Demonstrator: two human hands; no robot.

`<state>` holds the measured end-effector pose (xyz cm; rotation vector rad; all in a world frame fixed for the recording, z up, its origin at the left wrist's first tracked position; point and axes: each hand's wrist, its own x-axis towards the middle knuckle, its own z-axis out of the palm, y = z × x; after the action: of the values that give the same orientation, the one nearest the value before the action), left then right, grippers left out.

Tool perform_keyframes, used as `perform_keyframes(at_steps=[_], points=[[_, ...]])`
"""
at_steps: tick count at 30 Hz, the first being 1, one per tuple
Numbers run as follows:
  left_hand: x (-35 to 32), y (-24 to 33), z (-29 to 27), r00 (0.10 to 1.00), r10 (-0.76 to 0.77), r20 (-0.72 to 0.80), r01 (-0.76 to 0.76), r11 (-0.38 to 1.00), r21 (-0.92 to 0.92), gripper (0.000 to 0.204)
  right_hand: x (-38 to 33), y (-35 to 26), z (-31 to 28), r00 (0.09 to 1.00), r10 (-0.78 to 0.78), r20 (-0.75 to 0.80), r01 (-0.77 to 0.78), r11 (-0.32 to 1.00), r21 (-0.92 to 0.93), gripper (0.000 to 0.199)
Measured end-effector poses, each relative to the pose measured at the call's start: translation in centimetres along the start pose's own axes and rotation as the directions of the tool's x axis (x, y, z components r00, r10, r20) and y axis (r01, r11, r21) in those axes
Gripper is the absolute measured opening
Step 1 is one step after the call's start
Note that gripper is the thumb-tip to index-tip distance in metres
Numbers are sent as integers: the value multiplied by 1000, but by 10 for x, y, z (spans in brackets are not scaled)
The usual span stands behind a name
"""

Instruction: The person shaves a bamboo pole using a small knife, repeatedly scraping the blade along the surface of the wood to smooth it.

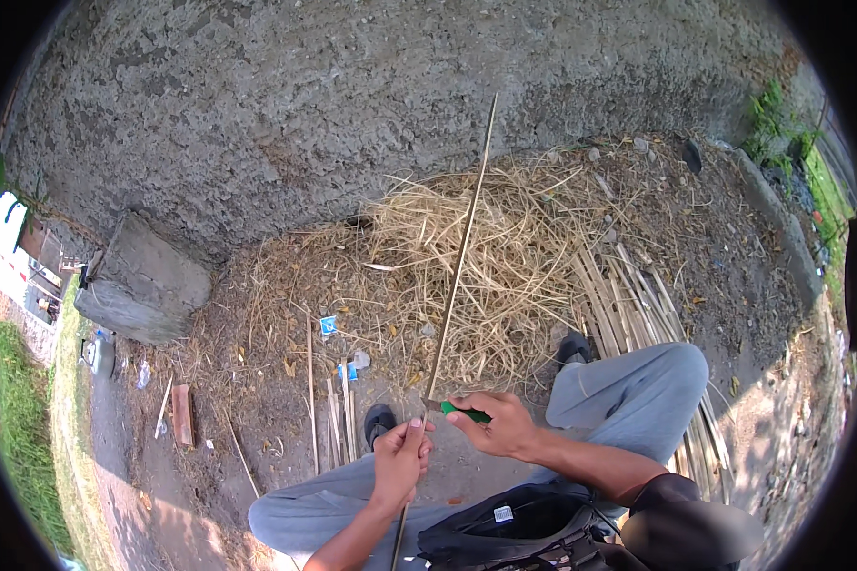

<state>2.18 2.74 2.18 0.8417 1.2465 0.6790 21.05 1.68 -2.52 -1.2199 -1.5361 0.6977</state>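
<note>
My left hand [400, 459] grips a long thin bamboo strip [462, 247] near its lower end; the strip rises from my lap toward the grey wall. My right hand [498, 423] holds a green-handled knife [462, 411], its blade end set against the strip just above my left hand. Both hands sit between my knees, which are in grey trousers. The strip's bottom end runs down past my left wrist.
A heap of pale shavings [467, 247] lies ahead on the dirt. A bundle of bamboo strips [628, 305] lies by my right leg, several short sticks [338, 419] by my left foot. A concrete block [143, 281] stands at left. A black bag [533, 528] rests on my lap.
</note>
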Motion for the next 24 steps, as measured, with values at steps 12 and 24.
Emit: perform_keyframes(at_steps=[12,24], points=[[-2,-9,3,999,47,-2,-47,997,-54,31,5,-8,-3,989,-144,-22,133,957,-259,24],[-1,-25,10,950,305,-64,-289,939,184,32,8,0,-3,978,-197,-72,176,956,-234,30]])
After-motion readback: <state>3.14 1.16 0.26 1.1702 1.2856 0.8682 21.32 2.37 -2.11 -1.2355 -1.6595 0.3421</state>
